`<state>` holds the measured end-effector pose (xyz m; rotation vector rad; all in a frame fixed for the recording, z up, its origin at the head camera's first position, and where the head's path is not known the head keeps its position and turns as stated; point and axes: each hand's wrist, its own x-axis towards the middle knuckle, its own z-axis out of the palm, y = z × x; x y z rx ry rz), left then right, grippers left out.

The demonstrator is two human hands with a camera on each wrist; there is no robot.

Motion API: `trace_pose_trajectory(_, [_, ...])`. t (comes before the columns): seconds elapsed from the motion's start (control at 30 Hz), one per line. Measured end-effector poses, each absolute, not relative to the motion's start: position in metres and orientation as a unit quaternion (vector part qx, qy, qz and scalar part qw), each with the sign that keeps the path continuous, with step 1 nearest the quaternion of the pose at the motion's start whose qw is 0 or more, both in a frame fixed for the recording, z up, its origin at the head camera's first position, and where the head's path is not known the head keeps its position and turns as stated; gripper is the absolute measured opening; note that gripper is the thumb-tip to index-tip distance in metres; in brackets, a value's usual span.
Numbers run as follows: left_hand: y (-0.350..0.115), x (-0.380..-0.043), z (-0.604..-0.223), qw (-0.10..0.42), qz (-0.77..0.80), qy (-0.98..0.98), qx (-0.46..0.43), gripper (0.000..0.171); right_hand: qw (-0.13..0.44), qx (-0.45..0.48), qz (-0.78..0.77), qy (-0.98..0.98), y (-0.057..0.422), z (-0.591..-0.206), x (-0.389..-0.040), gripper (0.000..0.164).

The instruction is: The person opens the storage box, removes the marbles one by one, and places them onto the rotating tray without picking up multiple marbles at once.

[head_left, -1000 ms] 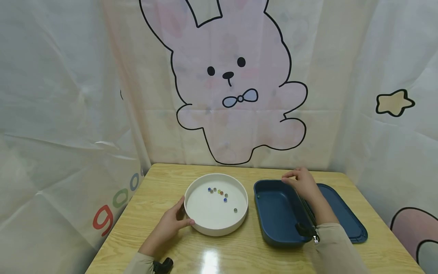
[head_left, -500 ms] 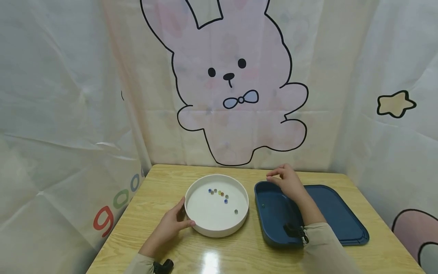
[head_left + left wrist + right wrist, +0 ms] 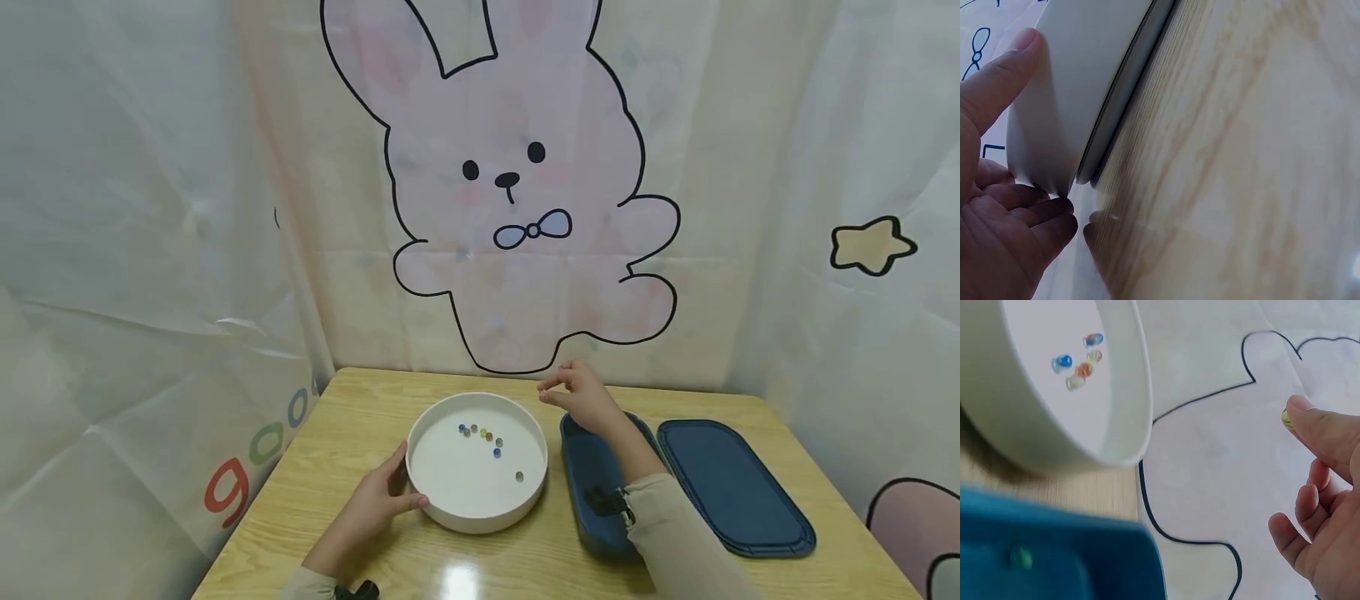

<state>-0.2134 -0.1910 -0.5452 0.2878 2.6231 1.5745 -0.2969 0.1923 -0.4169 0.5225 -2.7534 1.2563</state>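
Observation:
My left hand (image 3: 372, 500) grips the left side of a round white dish (image 3: 480, 523), its thumb at the rim and its fingers against the outer wall. Several small glass marbles lie in the dish, among them a blue marble (image 3: 497, 453). My right hand (image 3: 588, 404) is above the table, between the dish and the far end of a deep blue box (image 3: 592, 500). Between its thumb and a finger it pinches a yellowish marble (image 3: 1287, 419), mostly covered by the fingertips. A green marble (image 3: 1021, 557) lies in the blue box, blurred in the right wrist view.
A flat blue lid (image 3: 738, 483) lies on the wooden table (image 3: 405, 567), right of the box. The right forearm covers part of the box. Behind the table hangs a curtain (image 3: 517, 300) with a rabbit drawing.
My right hand has moved left with the marble, from the box's far right edge across toward the dish. The left hand keeps its grip. The view has tilted up slightly.

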Motion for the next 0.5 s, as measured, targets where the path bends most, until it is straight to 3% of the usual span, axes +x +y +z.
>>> trace_pose_trajectory(0.5, [-0.191, -0.214, -0.546, 0.033, 0.518, 0.849, 0.099, 0.116, -0.005, 0.18, 0.367, -0.913, 0.135, -0.417, -0.324, 0.011])
